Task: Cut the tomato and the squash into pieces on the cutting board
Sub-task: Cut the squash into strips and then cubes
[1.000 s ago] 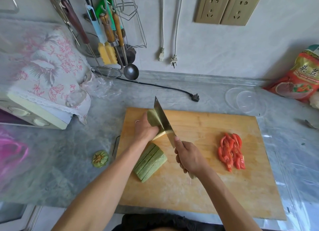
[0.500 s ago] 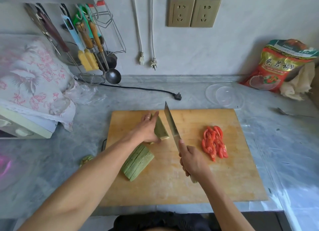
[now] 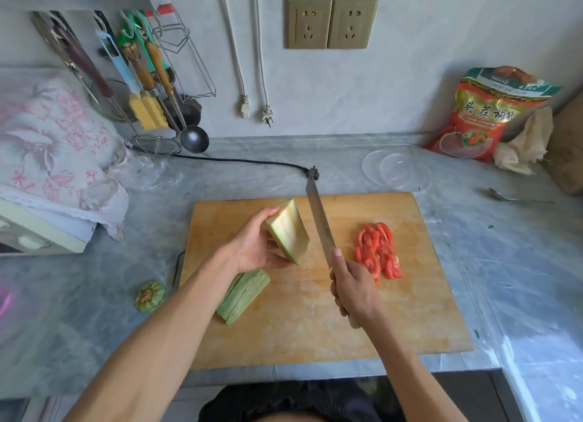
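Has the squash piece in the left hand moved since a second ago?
Yes. The squash piece was pressed on the cutting board under the knife; now the left hand holds it lifted, cut face up.

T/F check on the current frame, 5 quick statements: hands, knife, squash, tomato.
1. The left hand holds a squash piece with its cut face showing. True.
2. The right hand is empty. False: it grips the knife by the handle.
3. The tomato slices lie on the cutting board, on the knife's right. True.
4. The knife blade is cutting into the held squash piece. False: the blade sits beside it, with a gap showing between them.
5. All the squash is in the left hand. False: another squash piece lies flat on the board by the left forearm, and a cut-off stem end sits on the counter.
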`<state>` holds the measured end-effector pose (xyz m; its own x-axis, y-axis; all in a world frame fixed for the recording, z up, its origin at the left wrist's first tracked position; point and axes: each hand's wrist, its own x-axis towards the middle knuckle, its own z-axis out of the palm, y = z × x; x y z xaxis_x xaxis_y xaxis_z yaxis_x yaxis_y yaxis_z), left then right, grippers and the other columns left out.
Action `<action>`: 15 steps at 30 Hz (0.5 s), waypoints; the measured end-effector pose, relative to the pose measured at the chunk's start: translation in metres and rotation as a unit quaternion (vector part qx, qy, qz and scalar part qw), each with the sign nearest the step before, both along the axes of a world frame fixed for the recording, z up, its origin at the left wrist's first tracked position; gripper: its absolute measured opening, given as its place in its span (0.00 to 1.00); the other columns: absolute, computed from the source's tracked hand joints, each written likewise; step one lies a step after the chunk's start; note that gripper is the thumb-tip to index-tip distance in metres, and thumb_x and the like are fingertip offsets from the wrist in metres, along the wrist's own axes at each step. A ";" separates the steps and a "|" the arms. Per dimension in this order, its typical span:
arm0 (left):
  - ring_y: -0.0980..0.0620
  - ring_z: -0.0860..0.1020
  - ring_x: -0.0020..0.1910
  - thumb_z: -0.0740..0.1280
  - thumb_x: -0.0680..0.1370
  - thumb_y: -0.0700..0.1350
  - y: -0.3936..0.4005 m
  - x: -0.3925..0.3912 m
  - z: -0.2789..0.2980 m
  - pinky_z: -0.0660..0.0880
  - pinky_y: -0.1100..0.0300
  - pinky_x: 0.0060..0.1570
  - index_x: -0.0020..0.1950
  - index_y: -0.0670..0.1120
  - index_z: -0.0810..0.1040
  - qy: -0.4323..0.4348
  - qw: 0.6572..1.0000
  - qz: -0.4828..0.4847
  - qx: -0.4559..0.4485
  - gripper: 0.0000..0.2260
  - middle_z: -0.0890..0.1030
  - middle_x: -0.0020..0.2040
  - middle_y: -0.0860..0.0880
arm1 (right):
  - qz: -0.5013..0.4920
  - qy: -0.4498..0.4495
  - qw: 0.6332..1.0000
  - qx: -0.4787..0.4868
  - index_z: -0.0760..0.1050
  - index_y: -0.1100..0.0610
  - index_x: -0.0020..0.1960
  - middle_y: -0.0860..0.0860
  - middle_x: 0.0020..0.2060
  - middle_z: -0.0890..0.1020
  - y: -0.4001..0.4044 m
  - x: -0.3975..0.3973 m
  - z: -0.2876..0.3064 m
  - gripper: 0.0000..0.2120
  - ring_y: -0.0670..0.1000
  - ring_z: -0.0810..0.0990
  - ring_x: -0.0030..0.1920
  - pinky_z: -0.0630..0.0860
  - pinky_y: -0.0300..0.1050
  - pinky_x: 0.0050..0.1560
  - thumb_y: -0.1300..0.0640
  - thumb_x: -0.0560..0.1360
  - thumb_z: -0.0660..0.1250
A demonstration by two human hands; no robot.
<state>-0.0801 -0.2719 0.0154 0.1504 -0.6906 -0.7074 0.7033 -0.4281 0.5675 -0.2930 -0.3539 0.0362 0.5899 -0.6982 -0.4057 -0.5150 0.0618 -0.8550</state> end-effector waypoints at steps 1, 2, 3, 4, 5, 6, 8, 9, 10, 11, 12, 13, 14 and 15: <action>0.40 0.80 0.47 0.64 0.74 0.65 0.000 0.000 -0.001 0.80 0.48 0.45 0.63 0.41 0.75 0.003 1.000 -0.012 0.003 0.30 0.78 0.51 0.38 | 0.009 0.001 1.000 -0.005 0.70 0.60 0.36 0.51 0.24 0.72 0.001 0.001 0.000 0.28 0.51 0.70 0.21 0.68 0.44 0.23 0.38 0.80 0.54; 0.40 0.81 0.46 0.64 0.74 0.65 0.001 0.001 -0.002 0.80 0.48 0.45 0.62 0.41 0.75 0.004 1.000 -0.018 0.003 0.30 0.78 0.50 0.38 | 0.017 0.002 1.000 -0.008 0.70 0.60 0.35 0.51 0.24 0.72 0.001 0.001 0.001 0.27 0.50 0.70 0.21 0.68 0.43 0.23 0.38 0.80 0.54; 0.41 0.80 0.45 0.64 0.73 0.65 0.001 0.001 -0.001 0.79 0.49 0.45 0.61 0.41 0.74 0.005 1.000 -0.021 0.001 0.30 0.78 0.49 0.39 | 0.025 0.003 1.000 -0.010 0.70 0.60 0.35 0.52 0.24 0.72 0.002 0.002 0.001 0.27 0.50 0.69 0.21 0.68 0.43 0.22 0.39 0.80 0.54; 0.42 0.80 0.44 0.66 0.72 0.65 0.002 0.002 0.000 0.79 0.50 0.45 0.60 0.42 0.74 0.002 1.000 -0.019 0.001 0.29 0.78 0.48 0.39 | 0.032 0.004 0.999 -0.010 0.69 0.60 0.35 0.52 0.24 0.72 0.002 0.002 0.001 0.27 0.49 0.69 0.21 0.68 0.43 0.22 0.39 0.81 0.54; 0.43 0.79 0.44 0.67 0.71 0.64 0.001 0.003 0.001 0.78 0.52 0.45 0.58 0.42 0.75 -0.003 1.000 -0.013 0.000 0.28 0.78 0.47 0.40 | 0.038 0.005 0.999 -0.010 0.69 0.60 0.35 0.52 0.24 0.72 0.002 0.002 0.001 0.27 0.49 0.69 0.20 0.67 0.42 0.22 0.39 0.81 0.54; 0.44 0.78 0.43 0.69 0.69 0.64 0.000 0.004 0.003 0.76 0.54 0.44 0.57 0.43 0.75 -0.010 1.000 -0.002 0.000 0.28 0.78 0.46 0.41 | 0.042 0.007 0.999 -0.011 0.70 0.60 0.35 0.52 0.24 0.72 0.002 0.002 0.001 0.27 0.49 0.69 0.20 0.67 0.42 0.21 0.39 0.81 0.54; 0.45 0.76 0.45 0.72 0.66 0.62 -0.004 0.004 0.009 0.73 0.55 0.44 0.57 0.43 0.76 -0.063 0.998 0.013 -0.001 0.29 0.77 0.48 0.41 | 0.044 0.013 0.999 -0.011 0.70 0.60 0.35 0.52 0.24 0.72 0.001 0.002 0.001 0.27 0.49 0.69 0.20 0.67 0.41 0.21 0.39 0.81 0.54; 0.45 0.76 0.47 0.72 0.64 0.63 -0.006 0.007 0.010 0.72 0.54 0.45 0.59 0.44 0.76 -0.131 0.991 0.005 0.003 0.31 0.77 0.50 0.41 | 0.043 0.014 0.999 -0.009 0.70 0.60 0.36 0.52 0.25 0.72 0.001 0.003 0.002 0.27 0.48 0.69 0.20 0.67 0.41 0.21 0.39 0.81 0.54; 0.46 0.75 0.49 0.72 0.63 0.64 -0.009 0.008 0.013 0.71 0.55 0.48 0.63 0.46 0.76 -0.220 0.975 -0.022 0.013 0.34 0.77 0.53 0.43 | 0.040 0.015 0.999 -0.006 0.70 0.60 0.36 0.52 0.25 0.72 0.000 0.004 0.002 0.27 0.48 0.69 0.21 0.68 0.41 0.21 0.39 0.81 0.54; 0.48 0.75 0.53 0.72 0.63 0.65 -0.009 0.010 0.012 0.71 0.56 0.50 0.66 0.47 0.75 -0.316 0.947 -0.057 0.032 0.37 0.77 0.57 0.46 | 0.035 0.016 0.999 -0.001 0.70 0.60 0.36 0.52 0.25 0.72 0.001 0.004 0.002 0.27 0.49 0.69 0.21 0.68 0.42 0.22 0.39 0.80 0.54; 0.50 0.74 0.56 0.73 0.64 0.65 -0.011 0.012 0.010 0.72 0.56 0.52 0.70 0.49 0.73 -0.399 0.911 -0.087 0.054 0.38 0.76 0.60 0.49 | 0.032 0.017 0.999 0.000 0.70 0.60 0.36 0.52 0.25 0.72 0.000 0.005 0.002 0.27 0.49 0.69 0.21 0.68 0.42 0.22 0.38 0.80 0.54; 0.51 0.73 0.60 0.74 0.66 0.64 -0.010 0.013 0.008 0.72 0.56 0.54 0.72 0.50 0.71 -0.468 0.873 -0.114 0.072 0.38 0.74 0.63 0.51 | 0.030 0.015 0.999 0.003 0.70 0.61 0.36 0.53 0.25 0.72 0.000 0.005 0.002 0.28 0.49 0.69 0.21 0.68 0.43 0.22 0.38 0.80 0.54; 0.50 0.71 0.63 0.75 0.65 0.64 -0.009 0.014 0.004 0.72 0.55 0.57 0.73 0.51 0.69 -0.533 0.830 -0.142 0.086 0.40 0.72 0.65 0.51 | 0.028 0.015 1.000 0.005 0.70 0.61 0.36 0.53 0.25 0.72 0.000 0.005 0.003 0.28 0.49 0.69 0.21 0.68 0.43 0.22 0.38 0.80 0.54; 0.48 0.68 0.67 0.75 0.64 0.64 -0.008 0.014 -0.002 0.72 0.51 0.62 0.75 0.51 0.68 -0.592 0.781 -0.174 0.092 0.43 0.70 0.68 0.50 | 0.029 0.017 0.999 0.005 0.70 0.61 0.36 0.54 0.25 0.72 0.001 0.005 0.003 0.28 0.49 0.68 0.21 0.68 0.43 0.22 0.38 0.80 0.54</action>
<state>-0.0665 -0.2797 0.0136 0.6009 -0.7385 -0.3059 -0.4461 -0.6273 0.6383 -0.2881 -0.3530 0.0390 0.6149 -0.6593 -0.4326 -0.5463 0.0394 -0.8367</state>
